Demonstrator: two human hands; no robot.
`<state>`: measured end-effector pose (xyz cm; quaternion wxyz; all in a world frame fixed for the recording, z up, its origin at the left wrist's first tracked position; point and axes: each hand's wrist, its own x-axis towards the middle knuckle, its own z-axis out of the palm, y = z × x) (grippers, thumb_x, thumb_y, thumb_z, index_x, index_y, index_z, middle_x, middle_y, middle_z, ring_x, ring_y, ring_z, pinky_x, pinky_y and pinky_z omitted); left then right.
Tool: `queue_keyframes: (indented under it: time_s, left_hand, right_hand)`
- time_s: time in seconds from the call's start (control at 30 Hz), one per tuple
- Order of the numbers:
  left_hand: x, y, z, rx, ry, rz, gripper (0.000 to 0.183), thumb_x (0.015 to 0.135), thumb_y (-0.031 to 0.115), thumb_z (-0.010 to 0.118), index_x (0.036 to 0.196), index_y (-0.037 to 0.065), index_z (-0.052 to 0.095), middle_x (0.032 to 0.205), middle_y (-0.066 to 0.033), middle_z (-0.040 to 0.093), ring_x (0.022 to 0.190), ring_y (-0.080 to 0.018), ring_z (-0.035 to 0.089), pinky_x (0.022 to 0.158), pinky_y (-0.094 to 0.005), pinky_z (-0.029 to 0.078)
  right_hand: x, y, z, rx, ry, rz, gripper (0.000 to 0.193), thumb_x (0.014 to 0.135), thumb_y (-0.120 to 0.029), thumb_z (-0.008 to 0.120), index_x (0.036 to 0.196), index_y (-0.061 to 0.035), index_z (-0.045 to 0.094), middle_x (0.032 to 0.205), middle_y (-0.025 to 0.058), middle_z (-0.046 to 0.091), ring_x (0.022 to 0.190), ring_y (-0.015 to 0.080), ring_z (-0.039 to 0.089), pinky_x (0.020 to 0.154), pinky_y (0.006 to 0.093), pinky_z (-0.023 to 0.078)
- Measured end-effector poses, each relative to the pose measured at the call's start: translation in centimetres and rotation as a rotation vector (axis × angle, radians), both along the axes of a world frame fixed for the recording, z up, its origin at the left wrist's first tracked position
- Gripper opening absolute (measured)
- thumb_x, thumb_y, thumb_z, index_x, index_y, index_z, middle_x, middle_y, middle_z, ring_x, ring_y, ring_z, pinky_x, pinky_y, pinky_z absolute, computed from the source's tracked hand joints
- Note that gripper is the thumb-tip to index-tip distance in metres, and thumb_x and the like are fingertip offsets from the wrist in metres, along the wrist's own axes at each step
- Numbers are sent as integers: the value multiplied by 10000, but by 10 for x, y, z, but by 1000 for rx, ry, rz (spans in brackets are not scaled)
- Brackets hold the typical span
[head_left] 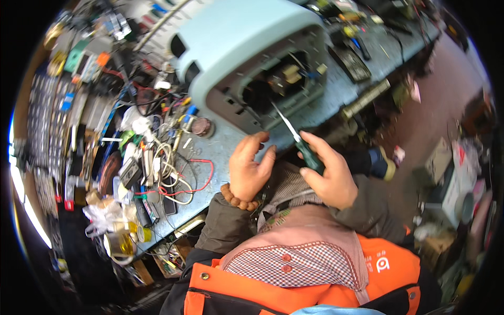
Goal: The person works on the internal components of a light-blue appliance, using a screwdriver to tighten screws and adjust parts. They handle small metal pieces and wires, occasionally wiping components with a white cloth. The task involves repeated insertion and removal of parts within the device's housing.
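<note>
My right hand (332, 176) is closed around the dark green handle of a screwdriver (310, 156). Its bright metal shaft points up and left toward a large pale blue plastic housing (247, 39). The tip overlaps the housing's recessed grey side, where a dark opening shows parts inside; I cannot tell whether it touches. My left hand (249, 167), with a brown bead bracelet (237, 198) at the wrist, hovers near the bench edge below the housing. Its fingers are bent, with a gap between thumb and forefinger and nothing visible in it.
The blue workbench (223, 152) carries tangled cables (168, 170), a small round tin (202, 127) and heaped parts on the left. A dark rectangular case (350, 63) lies right of the housing. Boxes and bags (446, 178) crowd the floor at right.
</note>
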<state>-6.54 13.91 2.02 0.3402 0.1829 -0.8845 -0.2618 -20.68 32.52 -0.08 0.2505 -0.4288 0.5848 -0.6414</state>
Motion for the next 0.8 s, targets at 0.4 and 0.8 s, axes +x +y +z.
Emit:
queue_keyframes:
  time_s: [0.4,0.8]
  left_hand:
    - [-9,-153,68,683,509,23,514,1179,413,493,1428,-5,661,1348,-125,736,1220,-234,698,1098,-412,529]
    - [-101,-254,79,1416,447,-877,553,1171,466,486,1427,11,668,1343,-162,765,1219,-295,732,1101,-461,563]
  right_hand:
    - [-14,9,-7,73,-120,140,705,895,110,662,1577,41,499,1355,116,678,1270,185,666,1126,345,487]
    - [-11,53,-31,59,-243,10,702,888,83,719,1563,9,542,1337,107,697,1243,169,675,1082,333,527]
